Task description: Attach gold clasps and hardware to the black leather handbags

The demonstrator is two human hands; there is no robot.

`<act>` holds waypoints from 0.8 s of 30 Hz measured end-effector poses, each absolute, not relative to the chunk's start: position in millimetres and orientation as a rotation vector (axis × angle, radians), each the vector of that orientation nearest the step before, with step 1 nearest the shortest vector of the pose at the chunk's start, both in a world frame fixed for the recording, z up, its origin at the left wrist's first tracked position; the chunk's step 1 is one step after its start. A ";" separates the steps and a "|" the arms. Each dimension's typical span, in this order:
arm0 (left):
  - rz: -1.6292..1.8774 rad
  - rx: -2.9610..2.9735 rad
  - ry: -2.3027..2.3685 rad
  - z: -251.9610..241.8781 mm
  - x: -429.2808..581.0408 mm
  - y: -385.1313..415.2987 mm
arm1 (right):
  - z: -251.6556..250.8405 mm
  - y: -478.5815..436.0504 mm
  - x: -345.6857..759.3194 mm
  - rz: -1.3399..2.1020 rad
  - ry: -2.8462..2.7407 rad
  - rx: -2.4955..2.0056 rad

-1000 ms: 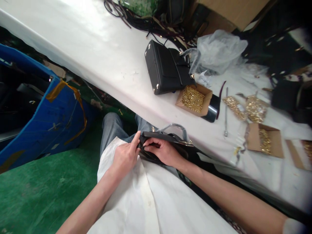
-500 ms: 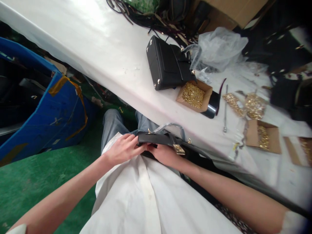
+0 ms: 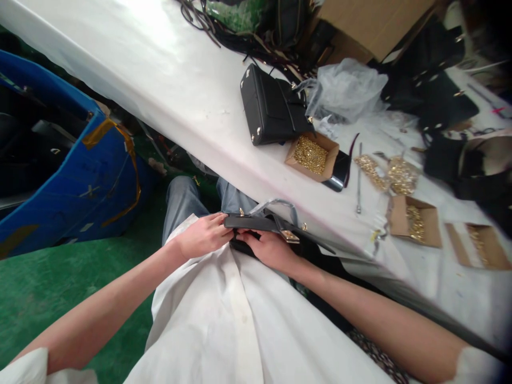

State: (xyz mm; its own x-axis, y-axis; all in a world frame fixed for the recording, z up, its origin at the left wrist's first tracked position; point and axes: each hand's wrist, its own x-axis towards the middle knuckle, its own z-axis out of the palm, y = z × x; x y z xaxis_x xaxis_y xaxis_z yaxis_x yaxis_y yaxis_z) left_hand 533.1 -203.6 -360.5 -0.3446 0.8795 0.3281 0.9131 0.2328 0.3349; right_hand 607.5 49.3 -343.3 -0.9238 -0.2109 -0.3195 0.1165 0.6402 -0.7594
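A black handbag (image 3: 256,222) with a plastic-wrapped handle and gold fittings is held at my lap, against the white shirt. My left hand (image 3: 204,235) is closed on its left end, fingers at the edge. Under the top panel, my right hand (image 3: 272,249) has its fingers tucked partly into the bag, fingertips hidden. On the table lies a second black handbag (image 3: 272,106) on its side, with metal feet on its base. Beside it is a small cardboard box (image 3: 332,160) of gold-coloured pieces.
The white-covered table (image 3: 160,85) runs diagonally. Another small box (image 3: 430,224) of gold pieces, a metal tool (image 3: 359,178), clear plastic wrap (image 3: 348,88) and dark straps lie on it. A blue bin (image 3: 72,197) stands at left on the green floor.
The view has shifted slightly, so table items sit further left. My right hand's fingers show more below the bag's panel. My left hand keeps its hold at the bag's end.
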 end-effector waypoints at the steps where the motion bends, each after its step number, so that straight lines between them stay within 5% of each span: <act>1: -0.771 -1.751 -2.432 -361.0 535.6 -203.7 | -341.3 49.7 608.5 -1.165 2.490 -0.041; 12: -0.905 -1.564 -2.478 -372.8 536.9 -194.6 | -343.2 51.3 585.5 -1.469 2.239 0.165; 24: -0.941 -1.654 -2.557 -377.6 539.2 -201.4 | -351.8 56.1 561.8 -1.438 2.051 -0.010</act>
